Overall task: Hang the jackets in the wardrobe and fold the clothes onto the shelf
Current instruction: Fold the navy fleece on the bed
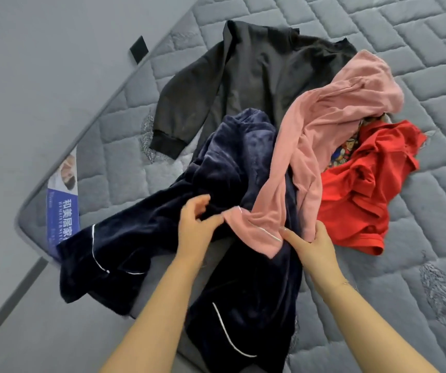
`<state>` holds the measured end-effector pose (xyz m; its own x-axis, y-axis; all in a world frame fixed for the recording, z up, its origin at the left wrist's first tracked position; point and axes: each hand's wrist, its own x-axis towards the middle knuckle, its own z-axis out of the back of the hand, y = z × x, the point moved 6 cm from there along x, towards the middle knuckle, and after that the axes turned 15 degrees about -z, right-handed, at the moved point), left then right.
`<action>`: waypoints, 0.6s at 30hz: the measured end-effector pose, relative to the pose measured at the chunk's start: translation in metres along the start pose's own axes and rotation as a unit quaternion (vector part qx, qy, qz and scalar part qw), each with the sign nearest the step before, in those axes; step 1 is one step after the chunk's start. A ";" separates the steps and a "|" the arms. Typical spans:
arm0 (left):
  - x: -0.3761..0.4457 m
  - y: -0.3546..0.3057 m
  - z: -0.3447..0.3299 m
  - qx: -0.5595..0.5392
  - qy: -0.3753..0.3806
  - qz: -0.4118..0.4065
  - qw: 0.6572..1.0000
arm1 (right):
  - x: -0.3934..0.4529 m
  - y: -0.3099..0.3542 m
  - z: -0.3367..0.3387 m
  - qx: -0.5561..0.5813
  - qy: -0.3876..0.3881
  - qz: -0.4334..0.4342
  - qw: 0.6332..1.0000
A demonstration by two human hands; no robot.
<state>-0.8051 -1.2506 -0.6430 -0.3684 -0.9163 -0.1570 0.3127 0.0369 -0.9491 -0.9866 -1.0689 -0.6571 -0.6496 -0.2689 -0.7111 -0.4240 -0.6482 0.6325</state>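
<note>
free: bare mattress [418, 76] right and far | blocked: clothes heap [256, 146] at centre

The mattress [418, 63] is grey cloth, stitched into puffy blocks, soft and matt. At the left of the frame it has a smooth printed label [63, 200] with a slight shine. The dark blue garment [232, 168] looks like fuzzy velvet and shines a little on its folds, with thin white piping along its edges. The pink garment [332, 114] is soft, matt, fleecy cloth. The black jacket [256, 68] is smooth, dull cloth with a ribbed cuff. The red garment [359, 195] is thin, smooth, matt cloth.
</note>
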 end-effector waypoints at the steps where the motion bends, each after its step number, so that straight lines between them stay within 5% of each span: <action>1: 0.020 0.000 0.003 0.041 -0.011 -0.022 0.999 | 0.002 0.000 -0.002 -0.013 -0.016 0.012 1.000; 4: 0.071 0.010 0.000 0.206 0.021 -0.008 0.978 | 0.005 -0.002 -0.003 -0.044 -0.057 0.036 0.997; 7: 0.085 0.040 -0.004 0.299 0.128 0.059 0.944 | 0.003 -0.004 -0.001 -0.048 -0.059 0.039 0.996; 11: 0.053 0.032 -0.005 0.047 0.087 0.089 0.991 | -0.009 -0.007 0.006 -0.050 -0.034 0.044 0.997; 16: -0.025 -0.042 0.016 -0.174 0.059 0.046 0.982 | -0.038 -0.009 0.019 -0.022 0.041 -0.008 0.999; 18: -0.054 -0.087 0.022 -0.231 0.102 0.004 0.968 | -0.064 -0.002 0.033 0.008 0.059 -0.012 0.998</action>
<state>-0.7925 -1.2131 -0.5463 -0.5468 -0.8195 -0.1717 -0.0901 0.2615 -0.9610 -0.9651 -1.0263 -0.6029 -0.5601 -0.3365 -0.7570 -0.4496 -0.6440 0.6190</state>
